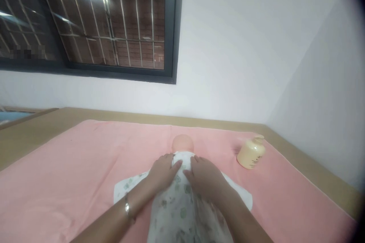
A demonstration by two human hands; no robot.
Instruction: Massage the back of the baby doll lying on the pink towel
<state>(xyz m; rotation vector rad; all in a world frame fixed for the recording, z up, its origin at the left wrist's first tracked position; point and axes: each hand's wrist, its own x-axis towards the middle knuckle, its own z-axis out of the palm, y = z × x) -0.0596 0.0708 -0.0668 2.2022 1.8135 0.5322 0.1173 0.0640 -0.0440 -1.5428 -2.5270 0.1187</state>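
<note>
A doll with a smooth, bald, skin-toned head [183, 143] lies on a pink cloth [94, 159]. It wears a white garment [173, 212] printed with small green and grey shapes, its sleeves spread to both sides. My left hand [163, 171] rests on the left side of the garment's upper part, thumb apart from the fingers. On the other side of the chest lies my right hand [203, 174], its fingers stretched towards the doll's neck. Both palms are hidden from view. A silvery bracelet [127, 207] circles my left wrist.
To the right, a cream-yellow bottle [251, 152] with a flat-topped cap or pump and dark print stands on the cloth. A tan border [142, 117] shows around the cloth. Behind are a white wall [228, 64] and a dark-framed window [171, 26] with metal bars.
</note>
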